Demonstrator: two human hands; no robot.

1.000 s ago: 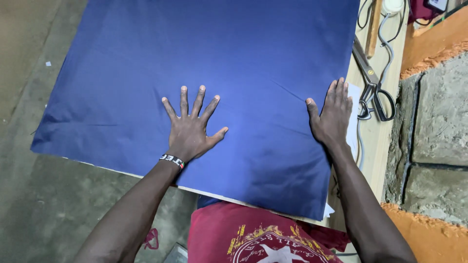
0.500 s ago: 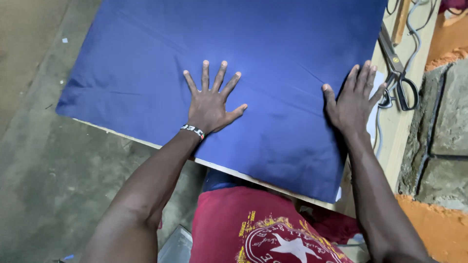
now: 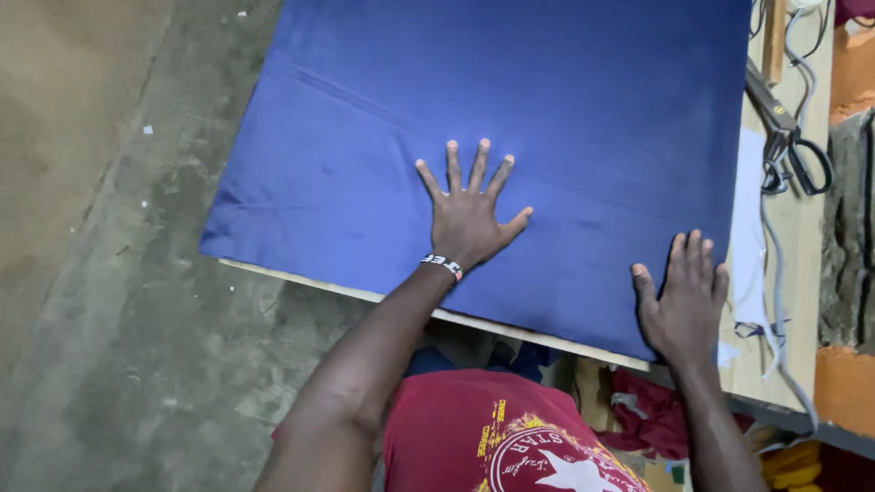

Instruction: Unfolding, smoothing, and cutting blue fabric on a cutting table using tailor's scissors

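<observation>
A large sheet of dark blue fabric (image 3: 510,118) lies spread flat over a pale wooden table (image 3: 793,301). My left hand (image 3: 469,214) presses flat on the cloth near its middle, fingers spread wide; a beaded band sits on that wrist. My right hand (image 3: 684,301) lies flat on the cloth's near right corner, fingers together and pointing away from me. Neither hand holds anything. The cloth looks mostly smooth, with faint creases near the upper left.
Large black-handled scissors (image 3: 788,137) lie on the bare table strip right of the cloth, beside grey cables (image 3: 775,273). A rough stone and orange wall (image 3: 848,219) borders the right. Concrete floor (image 3: 118,273) lies to the left. Red cloth sits under the table edge.
My right hand has slid back toward me to the cloth's near right corner. My left hand stays flat near the middle. The camera view has shifted left and closer.
</observation>
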